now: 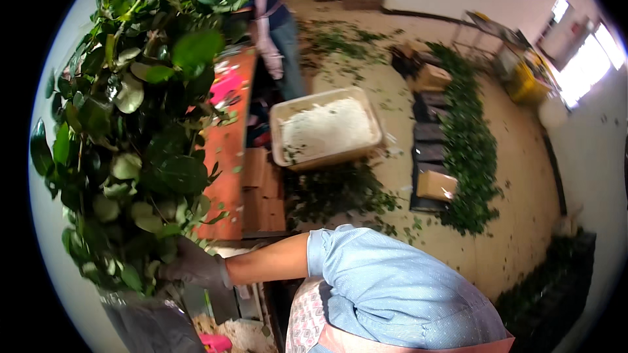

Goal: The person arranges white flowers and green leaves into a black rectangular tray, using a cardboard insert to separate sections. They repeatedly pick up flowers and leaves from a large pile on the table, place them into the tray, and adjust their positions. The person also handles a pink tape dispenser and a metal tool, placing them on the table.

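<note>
A big bunch of leafy green branches [144, 157] fills the left of the head view, its leaves reaching up to the top edge. My right hand [196, 267], in a grey glove, reaches across from a light blue sleeve and grips the bunch low down on its right side. Leaves cover part of its fingers. Just below the leaves is a dark, shiny plastic bag or sleeve [147, 323], around the foot of the bunch. My left hand does not show. A bright pink thing [216, 342] lies at the lower edge beside the bag.
An orange-topped table [226, 157] runs beside the bunch; a co-worker [278, 33] stands at its far end. Right of it is a beige tub [327, 127] with white contents. Bundled greenery [468, 150] lies in a row on the floor, beside a cardboard box [436, 185].
</note>
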The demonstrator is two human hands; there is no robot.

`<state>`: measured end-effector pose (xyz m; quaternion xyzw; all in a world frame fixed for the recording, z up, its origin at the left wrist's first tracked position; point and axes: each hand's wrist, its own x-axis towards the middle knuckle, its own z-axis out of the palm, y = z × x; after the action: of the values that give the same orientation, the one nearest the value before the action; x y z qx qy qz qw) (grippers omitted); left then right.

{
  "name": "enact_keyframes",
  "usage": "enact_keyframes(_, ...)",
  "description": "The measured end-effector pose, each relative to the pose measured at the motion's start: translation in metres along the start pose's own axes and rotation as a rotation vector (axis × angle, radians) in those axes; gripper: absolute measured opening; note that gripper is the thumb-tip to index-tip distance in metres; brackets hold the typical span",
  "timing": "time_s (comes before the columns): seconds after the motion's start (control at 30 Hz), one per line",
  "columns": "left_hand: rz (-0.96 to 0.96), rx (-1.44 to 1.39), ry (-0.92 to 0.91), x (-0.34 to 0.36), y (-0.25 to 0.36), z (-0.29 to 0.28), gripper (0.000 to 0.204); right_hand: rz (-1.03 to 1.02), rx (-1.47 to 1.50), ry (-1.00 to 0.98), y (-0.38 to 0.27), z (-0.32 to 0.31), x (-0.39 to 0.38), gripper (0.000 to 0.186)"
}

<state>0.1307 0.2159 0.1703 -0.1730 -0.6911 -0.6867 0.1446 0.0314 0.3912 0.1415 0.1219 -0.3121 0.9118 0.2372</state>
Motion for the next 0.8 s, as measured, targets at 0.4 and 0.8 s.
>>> enact_keyframes(0.4, -0.305, -0.209, -0.533, -0.001, -0.059, 0.181, 0.059, 0.027, -1.11, 0.136, -0.159, -0.223, -0.129, 0.031)
enact_keyframes(0.8, -0.42, -0.577, -1.083, -0.02, -0.082, 0.28, 0.079, 0.095, 0.539, 0.561, -0.184, -0.301, -0.263, 0.044)
